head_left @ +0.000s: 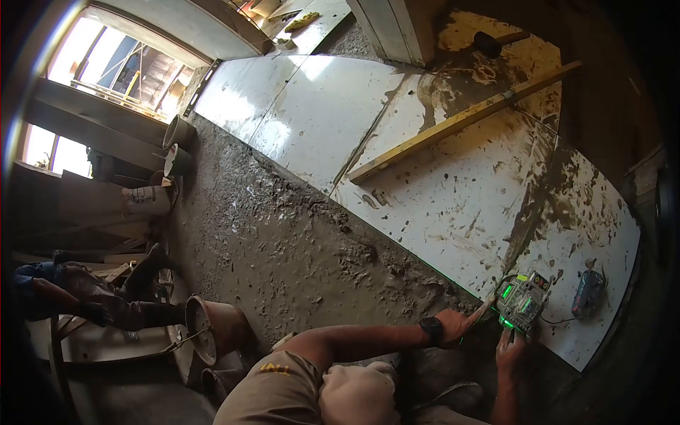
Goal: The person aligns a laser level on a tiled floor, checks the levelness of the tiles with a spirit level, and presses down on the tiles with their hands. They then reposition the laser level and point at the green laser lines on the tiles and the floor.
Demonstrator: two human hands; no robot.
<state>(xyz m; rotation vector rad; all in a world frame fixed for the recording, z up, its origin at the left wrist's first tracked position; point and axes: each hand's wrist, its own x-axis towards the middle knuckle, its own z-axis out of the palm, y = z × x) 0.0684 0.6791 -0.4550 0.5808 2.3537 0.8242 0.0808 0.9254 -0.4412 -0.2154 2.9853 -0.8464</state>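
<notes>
A green-lit laser level (523,301) sits on the mud-spattered white tiles near their front edge. My left hand (460,326), below a dark wristwatch (431,329), reaches in from the left, its fingers against the device's left side. From below, my right hand (511,347) grips the device's lower edge. The fingertips of both hands are partly hidden by the device. A thin cable runs from it to a dark battery pack (588,294) lying on the tile to the right.
Wet grey mortar (283,241) borders the large tiles (425,205). A long yellow bar (464,122) lies across them, with a mallet (499,42) behind. Buckets (219,329) stand at the left, near another person (92,294). A door frame (397,32) rises at the back.
</notes>
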